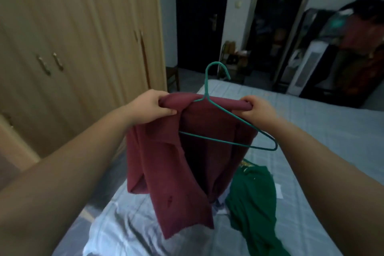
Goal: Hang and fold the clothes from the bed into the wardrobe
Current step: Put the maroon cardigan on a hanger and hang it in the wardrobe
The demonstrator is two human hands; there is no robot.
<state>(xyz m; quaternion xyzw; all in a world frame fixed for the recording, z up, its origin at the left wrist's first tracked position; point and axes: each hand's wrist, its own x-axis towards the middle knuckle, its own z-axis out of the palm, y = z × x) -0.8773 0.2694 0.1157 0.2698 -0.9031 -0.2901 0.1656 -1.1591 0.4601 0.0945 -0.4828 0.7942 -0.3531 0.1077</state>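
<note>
Head view, the only one I have. The left hand (154,106) grips one bunched shoulder of a maroon shirt (172,172), with fingers curled over the roll of cloth. The right hand (256,110) grips the other end of that roll. I cannot tell whether it also pinches the wire beneath. The shirt is held up over the bed (311,131), and its tail hangs toward the near edge. A green wire hanger (206,81) sits in it only partly: its left arm runs under the cloth by the left hand, while its right arm and bottom bar lie bare outside the fabric, tilted down toward the right edge of the bed. I judge the hanging step half done. First risk: if either hand lets go to reseat the wire, the thin hanger may tip out and the shirt drop back onto the bed. Second: the shirt shows small dark marks near its hem, holes or stains, I cannot tell which, and wire could snag there. Third: the wardrobe (72,48) along the bed's left edge looks closed, with both hands occupied. A green garment (251,197) and pale clothes (124,224) lie at the near edge, unhandled.
</note>
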